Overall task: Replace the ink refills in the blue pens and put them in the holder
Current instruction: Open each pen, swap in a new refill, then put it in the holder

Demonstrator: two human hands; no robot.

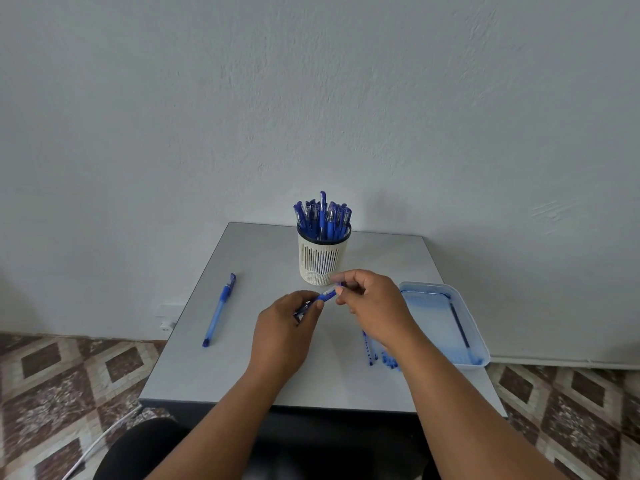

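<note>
Both hands hold one blue pen (326, 295) above the middle of the grey table (242, 375). My left hand (287, 327) grips its lower barrel; my right hand (374, 303) pinches its upper end with curled fingers. Most of the pen is hidden inside the hands. Just behind them stands a white slotted holder (322, 259) packed with several blue pens (323, 216). Another blue pen (220, 310) lies alone on the table's left side. Several thin refills (372, 351) lie on the table, partly hidden under my right wrist.
A pale blue tray (479, 344) sits at the table's right edge with one dark refill (460, 323) inside. A white wall rises right behind the table. Patterned floor tiles show on both sides, and a white cable (100, 441) runs at the lower left.
</note>
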